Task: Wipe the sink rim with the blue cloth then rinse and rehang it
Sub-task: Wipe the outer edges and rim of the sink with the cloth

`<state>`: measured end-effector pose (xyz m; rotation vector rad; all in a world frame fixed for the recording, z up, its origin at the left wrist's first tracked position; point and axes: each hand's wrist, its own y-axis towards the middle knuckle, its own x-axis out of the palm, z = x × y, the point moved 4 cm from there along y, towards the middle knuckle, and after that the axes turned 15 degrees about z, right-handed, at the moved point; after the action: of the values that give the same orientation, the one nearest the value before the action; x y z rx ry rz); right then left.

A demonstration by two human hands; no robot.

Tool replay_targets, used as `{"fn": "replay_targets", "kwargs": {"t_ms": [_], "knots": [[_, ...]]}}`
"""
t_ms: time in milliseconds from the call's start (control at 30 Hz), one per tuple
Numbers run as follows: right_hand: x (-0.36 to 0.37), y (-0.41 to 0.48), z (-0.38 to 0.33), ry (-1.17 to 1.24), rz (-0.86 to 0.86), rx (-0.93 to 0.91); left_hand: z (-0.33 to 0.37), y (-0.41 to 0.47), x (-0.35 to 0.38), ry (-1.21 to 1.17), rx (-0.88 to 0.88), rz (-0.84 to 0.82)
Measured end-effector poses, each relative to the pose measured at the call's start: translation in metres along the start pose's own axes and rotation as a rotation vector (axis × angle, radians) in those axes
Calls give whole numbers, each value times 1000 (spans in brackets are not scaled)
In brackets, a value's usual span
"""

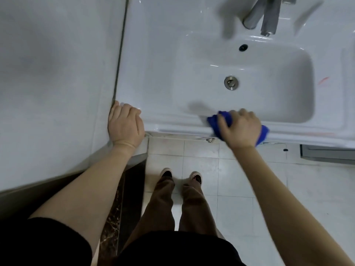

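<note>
White glazed ceramic fills the far half of the head view: a sink (153,64) with a rectangular basin on the right, a metal drain (231,83) in its floor, a dark overflow hole (243,47) on the far wall, and a blurred grey faucet (269,14) at the far edge. A pale, smooth surface (48,73) runs down the left side, separated from the sink by a dark seam. Light floor tiles (201,150) lie below the near edge, where two shoes (166,173) and brown trouser legs (163,204) stand.

The blue cloth (214,122) lies bunched on the sink rim (172,125), at the near edge just in front of the basin. The right hand (241,129) covers most of it, palm down. Its fingers (244,113) curl over the far side of the cloth and its thumb presses on the left part, so they hold the cloth against the rim. Blue folds show to the left of the thumb and at the right of the wrist.

The left hand (125,127) rests on the near left corner of the rim, well apart from the cloth. Its fingers bend down over the corner with the tips hidden, so I cannot tell whether they grip it.
</note>
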<state>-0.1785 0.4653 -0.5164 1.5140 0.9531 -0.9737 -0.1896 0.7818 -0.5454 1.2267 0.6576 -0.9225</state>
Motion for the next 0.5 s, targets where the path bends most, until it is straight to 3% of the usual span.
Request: {"fn": "replay_targets", "kwargs": {"t_ms": [133, 200, 333, 433, 500], "knots": [[13, -15, -125, 168, -57, -194, -2, -1, 1, 13, 6, -21], [14, -17, -135, 252, -75, -270, -3, -2, 1, 13, 33, -35], [5, -4, -22, 163, -22, -232, -1, -2, -1, 17, 19, -62], [-5, 6, 83, 59, 16, -73, 9, -5, -2, 5, 20, -62], [-9, 6, 109, 6, 44, 19, 23, -13, -1, 8, -18, -36]]}}
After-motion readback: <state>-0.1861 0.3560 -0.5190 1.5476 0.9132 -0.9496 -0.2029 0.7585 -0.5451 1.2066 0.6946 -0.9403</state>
